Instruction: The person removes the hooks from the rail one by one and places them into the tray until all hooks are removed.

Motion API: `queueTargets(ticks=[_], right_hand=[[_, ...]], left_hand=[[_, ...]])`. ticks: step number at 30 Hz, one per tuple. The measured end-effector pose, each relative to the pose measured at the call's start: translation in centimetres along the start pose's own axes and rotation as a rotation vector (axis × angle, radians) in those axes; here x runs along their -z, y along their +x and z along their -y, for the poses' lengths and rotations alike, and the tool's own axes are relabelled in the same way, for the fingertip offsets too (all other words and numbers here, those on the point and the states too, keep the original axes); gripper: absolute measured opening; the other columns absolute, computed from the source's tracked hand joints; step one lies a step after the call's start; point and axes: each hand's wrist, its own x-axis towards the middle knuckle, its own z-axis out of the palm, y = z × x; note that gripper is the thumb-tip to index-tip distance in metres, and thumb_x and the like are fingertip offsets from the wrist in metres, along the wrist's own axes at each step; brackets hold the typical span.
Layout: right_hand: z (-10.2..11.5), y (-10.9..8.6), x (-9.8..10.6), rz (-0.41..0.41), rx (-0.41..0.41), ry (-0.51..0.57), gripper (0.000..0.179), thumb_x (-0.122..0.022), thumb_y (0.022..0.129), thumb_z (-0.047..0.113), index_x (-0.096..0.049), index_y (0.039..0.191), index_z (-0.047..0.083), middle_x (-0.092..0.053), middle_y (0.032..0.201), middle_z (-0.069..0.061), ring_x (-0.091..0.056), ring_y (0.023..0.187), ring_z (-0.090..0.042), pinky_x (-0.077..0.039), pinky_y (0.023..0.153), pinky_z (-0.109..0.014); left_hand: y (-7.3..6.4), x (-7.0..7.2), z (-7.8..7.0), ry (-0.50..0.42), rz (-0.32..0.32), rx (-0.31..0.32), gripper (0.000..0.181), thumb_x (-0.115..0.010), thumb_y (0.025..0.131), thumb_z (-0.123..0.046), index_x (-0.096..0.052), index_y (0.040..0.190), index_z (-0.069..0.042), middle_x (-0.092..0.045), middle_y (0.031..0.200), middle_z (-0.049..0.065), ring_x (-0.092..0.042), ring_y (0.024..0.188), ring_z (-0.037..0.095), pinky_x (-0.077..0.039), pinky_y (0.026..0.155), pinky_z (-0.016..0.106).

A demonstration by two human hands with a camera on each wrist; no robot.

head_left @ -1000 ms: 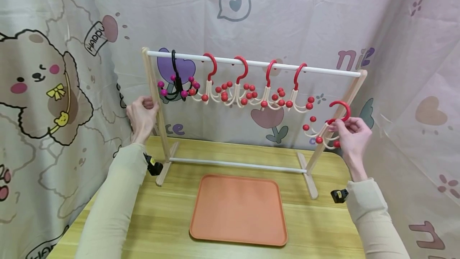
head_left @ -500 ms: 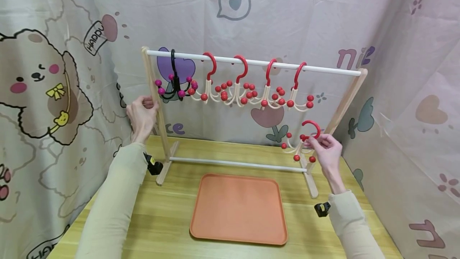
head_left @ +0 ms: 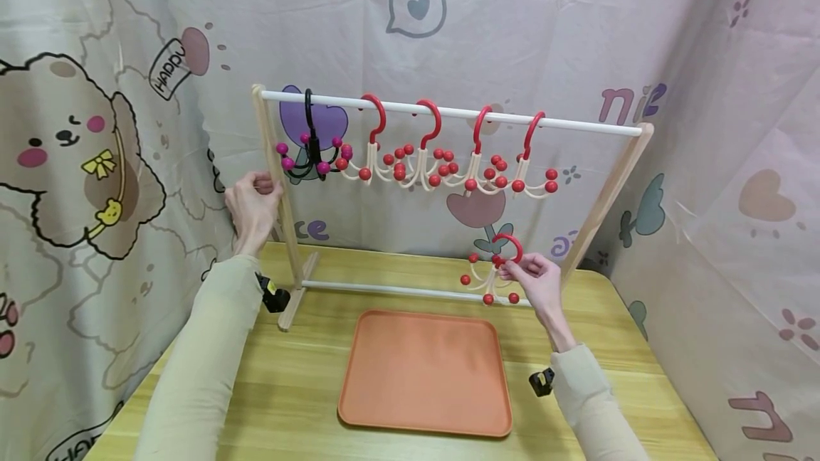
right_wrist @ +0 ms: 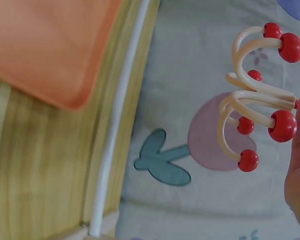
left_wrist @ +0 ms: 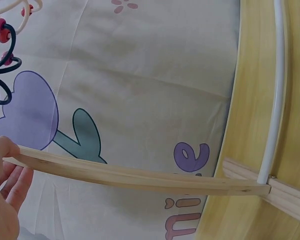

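My right hand point(head_left: 541, 287) pinches a multi-arm hook hanger point(head_left: 490, 277) near the base of its red hook. Cream curved arms tipped with red balls spread out below. In the head view this hanger is in front of the lower white rail, above the tray's far right corner; in the right wrist view its arms point(right_wrist: 270, 100) reach away from my fingers. My left hand point(head_left: 253, 208) grips the left wooden upright point(left_wrist: 115, 172) of the rack, thumb above and fingers beneath in the left wrist view.
From the rack's white top bar point(head_left: 589, 125) hang several red-hooked hangers point(head_left: 423, 155) and, far left, a black one point(head_left: 314, 151) with magenta balls. An orange tray point(head_left: 423, 375) lies on the wooden table point(head_left: 275, 383) in front. Printed curtains point(head_left: 525, 34) enclose the back and sides.
My right hand has brought the held hanger left and down, from beside the right upright to above the tray's far right corner. My left hand has stayed on the upright.
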Motion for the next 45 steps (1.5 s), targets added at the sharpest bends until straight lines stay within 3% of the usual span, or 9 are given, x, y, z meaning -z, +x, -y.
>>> queueTargets(ticks=[7, 11, 16, 24, 27, 32, 36, 39, 45], right_hand=[[-1.7, -0.6, -1.8, 0.090, -0.042, -0.011, 0.014, -0.062, 0.090, -0.012, -0.065, 0.085, 0.000, -0.077, 0.075, 0.001, -0.075, 0.066, -0.013, -0.062, 0.067, -0.027], [-2.6, -0.9, -2.8, 0.141, -0.053, -0.040, 0.002, -0.063, 0.090, -0.012, -0.064, 0.091, -0.012, -0.078, 0.075, 0.003, -0.076, 0.067, -0.013, -0.062, 0.069, -0.027], [-3.7, -1.3, -4.0, 0.210, -0.068, -0.070, 0.024, -0.067, 0.089, -0.007, -0.059, 0.102, -0.026, -0.079, 0.079, -0.001, -0.076, 0.070, -0.013, -0.062, 0.071, -0.029], [-5.2, -1.7, -6.1, 0.325, -0.073, -0.089, 0.024, -0.069, 0.089, -0.005, -0.062, 0.102, -0.024, -0.075, 0.092, -0.028, -0.077, 0.075, -0.016, -0.061, 0.077, -0.048], [-5.7, -2.0, -7.0, 0.367, -0.079, -0.097, 0.024, -0.070, 0.089, -0.003, -0.064, 0.102, -0.022, -0.071, 0.097, -0.037, -0.077, 0.078, -0.019, -0.061, 0.077, -0.047], [-6.6, -2.5, -8.2, 0.403, -0.123, -0.146, 0.023, -0.071, 0.090, 0.001, -0.069, 0.104, -0.017, -0.071, 0.100, -0.036, -0.077, 0.079, -0.017, -0.062, 0.078, -0.040], [-7.4, -2.8, -8.9, 0.452, -0.124, -0.116, 0.023, -0.070, 0.090, -0.001, -0.068, 0.105, -0.018, -0.069, 0.101, -0.040, -0.077, 0.079, -0.015, -0.057, 0.083, -0.057], [-7.8, -3.2, -9.5, 0.488, -0.119, -0.104, 0.024, -0.069, 0.091, -0.001, -0.068, 0.105, -0.019, -0.068, 0.101, -0.040, -0.078, 0.081, -0.024, -0.052, 0.084, -0.064], [-8.3, -3.8, -10.8, 0.510, -0.154, -0.111, 0.026, -0.070, 0.091, 0.003, -0.068, 0.108, -0.018, -0.071, 0.101, -0.036, -0.073, 0.087, -0.046, -0.053, 0.085, -0.064]], left_hand=[[0.1, -0.2, 0.2, 0.003, -0.009, -0.010, 0.025, -0.066, 0.093, -0.011, -0.071, 0.113, 0.002, -0.074, 0.107, 0.025, -0.064, 0.105, 0.034, -0.043, 0.101, 0.043], [0.0, -0.3, 0.2, 0.007, -0.015, -0.025, 0.024, -0.066, 0.093, -0.011, -0.071, 0.112, 0.003, -0.074, 0.106, 0.026, -0.066, 0.101, 0.034, -0.044, 0.100, 0.043], [-0.1, -0.3, 0.2, -0.003, -0.001, -0.015, 0.025, -0.066, 0.093, -0.012, -0.070, 0.113, 0.003, -0.073, 0.107, 0.026, -0.061, 0.110, 0.036, -0.038, 0.105, 0.045], [-0.1, -0.2, 0.1, -0.006, 0.014, 0.010, 0.026, -0.067, 0.093, -0.012, -0.070, 0.114, 0.002, -0.073, 0.109, 0.026, -0.060, 0.112, 0.034, -0.037, 0.107, 0.046], [-0.1, -0.1, 0.1, -0.002, 0.012, 0.010, 0.026, -0.066, 0.093, -0.012, -0.070, 0.115, 0.002, -0.072, 0.110, 0.026, -0.061, 0.109, 0.034, -0.038, 0.106, 0.046], [0.0, -0.1, 0.2, -0.001, 0.003, -0.005, 0.026, -0.066, 0.093, -0.012, -0.071, 0.114, 0.002, -0.073, 0.108, 0.026, -0.063, 0.106, 0.035, -0.041, 0.104, 0.045], [-0.1, -0.1, 0.1, -0.004, 0.013, 0.006, 0.026, -0.066, 0.093, -0.012, -0.070, 0.115, 0.002, -0.072, 0.109, 0.026, -0.060, 0.111, 0.034, -0.038, 0.106, 0.045], [-0.1, 0.0, 0.0, -0.009, 0.023, 0.022, 0.026, -0.066, 0.093, -0.012, -0.070, 0.115, 0.001, -0.072, 0.111, 0.026, -0.057, 0.115, 0.034, -0.036, 0.108, 0.046], [-0.1, 0.1, 0.0, -0.007, 0.027, 0.031, 0.027, -0.066, 0.093, -0.013, -0.070, 0.116, 0.001, -0.072, 0.112, 0.026, -0.056, 0.116, 0.033, -0.036, 0.108, 0.046]])
